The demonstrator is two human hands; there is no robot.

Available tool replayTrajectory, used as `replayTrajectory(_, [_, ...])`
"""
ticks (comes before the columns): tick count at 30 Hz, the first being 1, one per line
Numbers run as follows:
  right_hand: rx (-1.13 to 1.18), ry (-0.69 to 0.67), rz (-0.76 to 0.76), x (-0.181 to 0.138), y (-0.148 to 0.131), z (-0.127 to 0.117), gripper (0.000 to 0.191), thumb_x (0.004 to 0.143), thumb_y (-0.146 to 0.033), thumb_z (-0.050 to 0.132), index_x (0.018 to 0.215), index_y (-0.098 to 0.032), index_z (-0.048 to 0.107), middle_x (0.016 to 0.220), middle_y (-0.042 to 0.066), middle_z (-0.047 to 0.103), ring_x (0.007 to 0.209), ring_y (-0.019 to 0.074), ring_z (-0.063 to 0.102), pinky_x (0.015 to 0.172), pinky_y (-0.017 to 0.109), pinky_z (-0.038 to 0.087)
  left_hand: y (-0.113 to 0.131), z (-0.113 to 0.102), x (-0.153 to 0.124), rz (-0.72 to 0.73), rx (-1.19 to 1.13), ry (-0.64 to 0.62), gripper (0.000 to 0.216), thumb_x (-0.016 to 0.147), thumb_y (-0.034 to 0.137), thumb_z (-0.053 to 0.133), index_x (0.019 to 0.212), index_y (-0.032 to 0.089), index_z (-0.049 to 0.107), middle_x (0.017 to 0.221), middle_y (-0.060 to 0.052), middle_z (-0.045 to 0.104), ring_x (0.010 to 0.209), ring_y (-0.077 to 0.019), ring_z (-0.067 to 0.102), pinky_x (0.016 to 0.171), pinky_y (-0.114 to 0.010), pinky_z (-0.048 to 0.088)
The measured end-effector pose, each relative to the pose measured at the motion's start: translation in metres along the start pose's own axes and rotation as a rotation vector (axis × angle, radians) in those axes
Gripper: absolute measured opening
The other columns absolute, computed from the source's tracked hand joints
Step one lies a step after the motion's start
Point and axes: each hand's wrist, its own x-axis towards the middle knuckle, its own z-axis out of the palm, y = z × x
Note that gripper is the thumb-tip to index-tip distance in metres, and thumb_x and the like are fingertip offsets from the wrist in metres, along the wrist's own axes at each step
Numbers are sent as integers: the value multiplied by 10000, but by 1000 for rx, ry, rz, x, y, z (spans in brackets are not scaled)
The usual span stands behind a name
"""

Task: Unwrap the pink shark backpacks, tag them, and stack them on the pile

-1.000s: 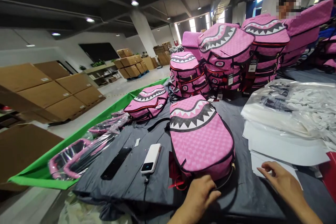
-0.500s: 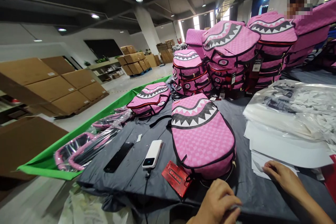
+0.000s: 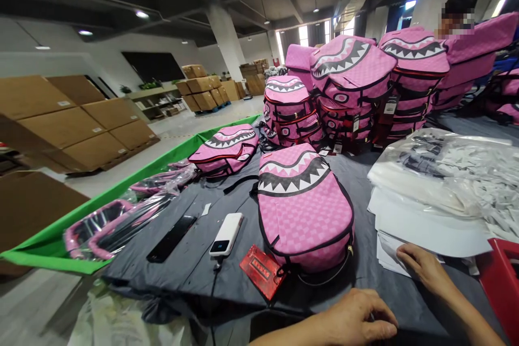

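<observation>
A pink checkered backpack [image 3: 305, 211] with a shark-mouth print lies flat on the grey table cloth [image 3: 194, 265] in front of me. A red hang tag [image 3: 259, 271] lies at its near left corner. My left hand [image 3: 357, 323] rests on the cloth just in front of the backpack, fingers curled in, and what they hold, if anything, is hidden. My right hand [image 3: 421, 264] lies at the right, fingertips on a white sheet of paper [image 3: 385, 255] at the bottom of the stack.
A white power bank [image 3: 226, 234] and a black phone [image 3: 171, 238] lie left of the backpack. Stacked pink backpacks [image 3: 348, 86] fill the far table, a person behind them. White plastic-bagged stacks [image 3: 438, 184] sit right, a red bin [image 3: 500, 275] near right, a green-edged tray [image 3: 60, 254] left.
My left hand drew back from the backpack's near edge toward me, and the red tag now lies uncovered. My right hand shifted slightly on the paper. The view swung a little.
</observation>
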Motion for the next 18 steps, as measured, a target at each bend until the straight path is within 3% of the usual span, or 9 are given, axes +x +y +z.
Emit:
replayTrajectory(6, [4, -21, -22, 1, 8, 5, 555, 819, -722, 414, 742, -243, 685, 808, 73, 733, 773, 257, 679, 740, 328, 528, -1, 7, 12, -128, 26, -1, 267, 912, 309, 631, 1106, 195, 774, 1057, -56, 751, 1007, -197, 672, 916, -262, 486])
replayTrajectory(9, [-42, 45, -1, -4, 5, 9, 511, 834, -686, 383, 726, -251, 628, 795, 81, 724, 742, 256, 677, 704, 343, 520, -5, 12, 19, -128, 91, -20, 252, 907, 303, 650, 1115, 227, 771, 1059, -41, 759, 1020, -200, 677, 939, -279, 492])
replayTrajectory(14, [-126, 161, 23, -15, -6, 11, 467, 856, -686, 409, 851, -267, 616, 881, 58, 723, 718, 245, 684, 582, 331, 471, -16, 20, 28, -128, 171, 66, 223, 884, 278, 685, 1072, 208, 783, 1023, -68, 750, 1006, -227, 679, 920, -310, 510])
replayTrajectory(18, [-227, 197, 59, -13, -6, 11, 486, 868, -683, 389, 800, -265, 628, 754, 44, 708, 629, 244, 656, 526, 323, 414, -19, 26, 29, -111, 133, 59, 218, 884, 280, 683, 1067, 219, 785, 987, -54, 743, 973, -211, 673, 901, -294, 506])
